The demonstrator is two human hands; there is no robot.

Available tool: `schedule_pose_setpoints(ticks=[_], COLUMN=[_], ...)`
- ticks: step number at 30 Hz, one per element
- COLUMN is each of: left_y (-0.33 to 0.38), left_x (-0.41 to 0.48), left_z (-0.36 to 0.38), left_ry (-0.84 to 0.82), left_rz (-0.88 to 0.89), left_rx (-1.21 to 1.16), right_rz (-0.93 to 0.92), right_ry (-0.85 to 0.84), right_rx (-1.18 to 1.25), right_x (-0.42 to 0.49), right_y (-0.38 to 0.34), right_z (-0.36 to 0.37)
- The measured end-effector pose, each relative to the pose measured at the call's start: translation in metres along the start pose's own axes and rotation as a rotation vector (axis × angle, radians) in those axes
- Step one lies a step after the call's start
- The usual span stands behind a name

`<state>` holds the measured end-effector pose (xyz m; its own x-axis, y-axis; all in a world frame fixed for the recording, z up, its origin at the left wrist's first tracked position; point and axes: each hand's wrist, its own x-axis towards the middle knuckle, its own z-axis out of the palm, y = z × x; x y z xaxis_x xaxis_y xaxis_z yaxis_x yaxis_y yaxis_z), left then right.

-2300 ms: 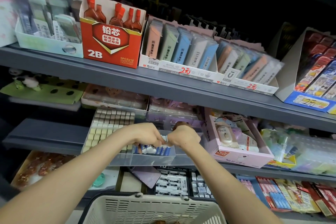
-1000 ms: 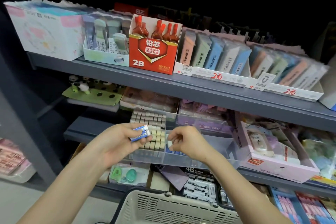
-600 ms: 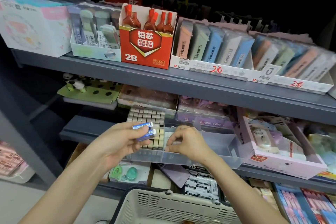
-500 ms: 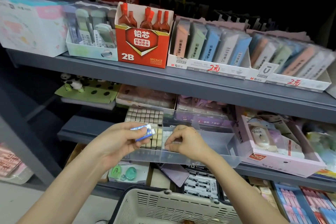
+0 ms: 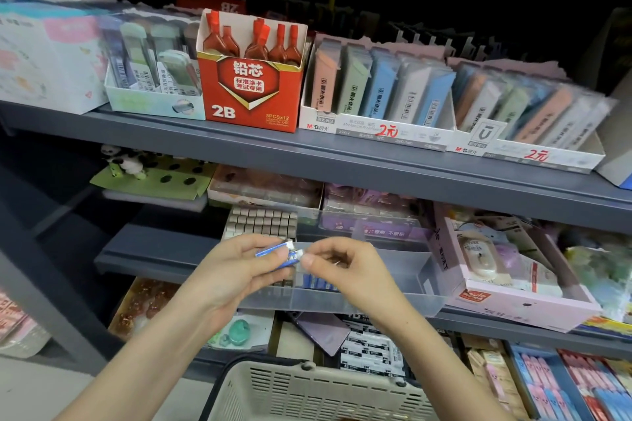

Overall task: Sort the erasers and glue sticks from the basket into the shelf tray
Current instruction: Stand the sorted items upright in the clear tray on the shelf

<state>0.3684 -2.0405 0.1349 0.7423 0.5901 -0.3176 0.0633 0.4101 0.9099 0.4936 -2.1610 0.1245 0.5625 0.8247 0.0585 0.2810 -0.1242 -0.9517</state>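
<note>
My left hand (image 5: 236, 270) grips two small blue-and-white erasers (image 5: 278, 252) stacked together. Right beside it, my right hand (image 5: 345, 270) pinches the white end of the lower eraser with thumb and fingertips. Both hands hover just over the clear plastic shelf tray (image 5: 403, 287) on the middle shelf. Several blue erasers (image 5: 316, 282) stand in a row inside the tray below my right hand. The cream basket (image 5: 318, 393) sits at the bottom of the view; its contents are hidden.
A block of small beige erasers (image 5: 261, 223) fills the tray's left part. A pink box of correction tape (image 5: 496, 270) stands right of the tray. The upper shelf holds a red 2B lead box (image 5: 251, 85) and pastel lead cases (image 5: 383, 92). Packs crowd the bottom shelf.
My right hand has risen out of the tray and come left to the erasers in my left hand, now pinching one. My left hand stayed roughly in place.
</note>
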Motion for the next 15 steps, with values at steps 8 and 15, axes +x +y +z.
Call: schedule_pose_setpoints(ticks=[8, 15], left_y=[0.004, 0.009], left_x=[0.003, 0.005], left_z=[-0.003, -0.011], left_ry=[0.055, 0.112], left_rz=[0.065, 0.043], left_rx=[0.094, 0.205], right_rz=[-0.002, 0.083], right_ry=[0.124, -0.154], right_rx=[-0.269, -0.806], right_x=[-0.003, 0.026], right_y=[-0.009, 0.019], right_z=[-0.03, -0.015])
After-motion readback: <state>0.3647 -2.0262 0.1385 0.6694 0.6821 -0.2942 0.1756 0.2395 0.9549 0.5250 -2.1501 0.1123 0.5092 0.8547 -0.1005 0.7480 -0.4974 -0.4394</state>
